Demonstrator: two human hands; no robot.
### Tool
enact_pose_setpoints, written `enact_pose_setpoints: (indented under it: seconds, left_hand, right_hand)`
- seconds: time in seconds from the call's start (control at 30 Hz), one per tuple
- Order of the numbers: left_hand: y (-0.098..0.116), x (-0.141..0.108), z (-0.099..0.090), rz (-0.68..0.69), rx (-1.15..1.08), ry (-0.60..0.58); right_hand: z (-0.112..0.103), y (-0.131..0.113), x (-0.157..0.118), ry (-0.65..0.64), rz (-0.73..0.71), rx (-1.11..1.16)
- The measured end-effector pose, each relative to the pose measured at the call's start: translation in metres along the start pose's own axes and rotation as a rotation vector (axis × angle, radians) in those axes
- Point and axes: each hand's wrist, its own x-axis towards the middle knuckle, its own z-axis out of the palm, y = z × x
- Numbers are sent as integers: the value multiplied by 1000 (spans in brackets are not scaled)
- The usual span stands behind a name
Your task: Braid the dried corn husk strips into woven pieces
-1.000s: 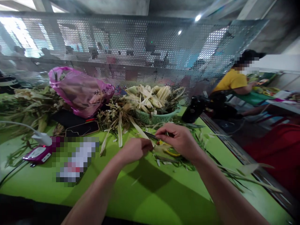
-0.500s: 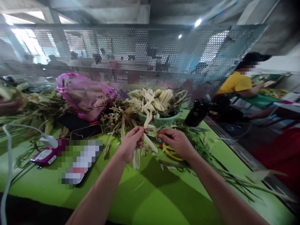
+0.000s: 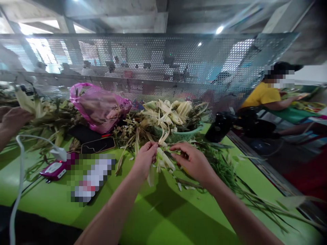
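Observation:
My left hand [image 3: 146, 157] pinches a pale dry corn husk strip [image 3: 165, 136] between thumb and fingers. The strip curls up from the fingertips in front of the basket. To the right, my right hand [image 3: 192, 160] holds nothing; its thumb and forefinger are apart, close to the strip. Cut husk pieces [image 3: 165, 160] lie on the green table between the hands. Only a speck of yellow shows under my right hand, where the scissors are mostly hidden. Behind the hands stands a green basket [image 3: 182, 136] heaped with pale husks [image 3: 176, 114].
Green stalks [image 3: 224, 166] spread on the right, near a black bottle [image 3: 219, 127]. A pink plastic bag [image 3: 99, 107], a phone [image 3: 98, 145] and a purple power strip [image 3: 55, 169] are on the left. At the left edge, another person's hand [image 3: 16, 117] holds husk. A perforated screen [image 3: 153, 58] stands behind.
My right hand's fingers have parted and risen slightly off the scissors, which it now mostly covers. My left hand keeps its pinch. The view has shifted, and the other person's hand shows more.

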Motion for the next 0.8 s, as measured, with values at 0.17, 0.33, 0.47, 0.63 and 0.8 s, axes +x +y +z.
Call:
enact_pose_setpoints:
  seconds: [0.17,0.33,0.47,0.63,0.8]
  left_hand:
    - [-5,-3,4,-10,18,-6]
    - [-9,-5,7,-29,40,-13]
    - [-13,-5,9,-32,99,9]
    - [-21,-5,13,21,168,66]
    - [-17,-4,10,7,137,39]
  right_hand:
    - [21,-3,-5,-66,273,490]
    - [35,-1,-5,31,251,557]
    - [33,-3,-10,102,113,202]
    - [32,-13,-16,21,-3,96]
    - [28,-13,-12,32,-26,-33]
